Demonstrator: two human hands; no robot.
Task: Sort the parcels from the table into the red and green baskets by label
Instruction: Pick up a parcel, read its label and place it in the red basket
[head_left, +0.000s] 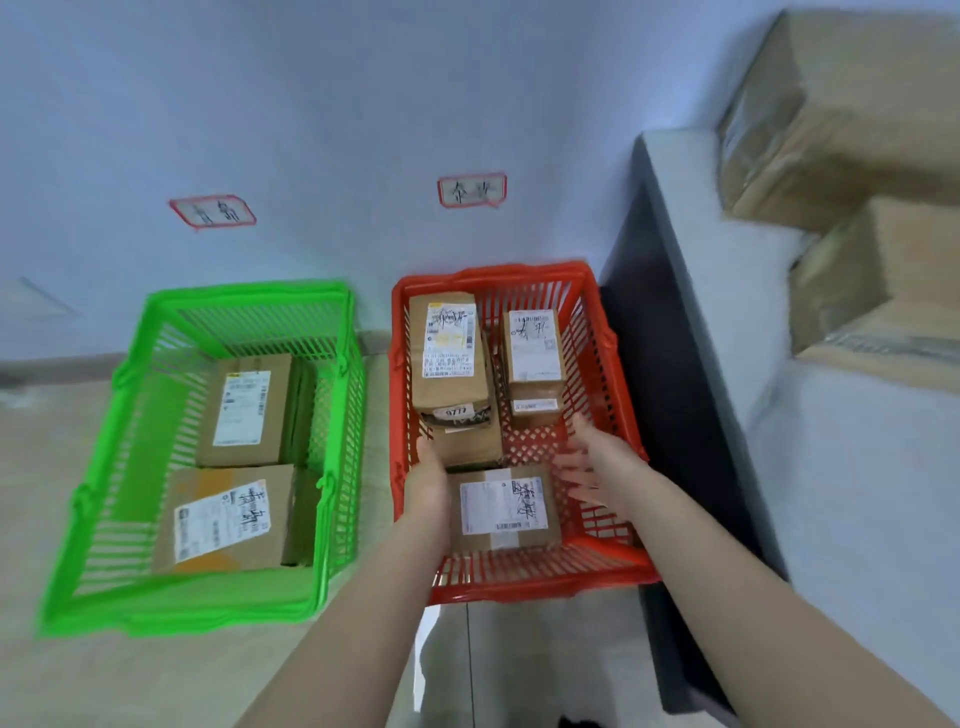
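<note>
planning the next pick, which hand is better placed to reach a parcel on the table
Right, likely: the right hand is open, empty and nearer the table; the left hand is against the near parcel.

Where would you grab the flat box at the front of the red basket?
Likely its left and right side faces, reaching down from above: the box lies flat, label up, and the red basket walls close off the sides.
</note>
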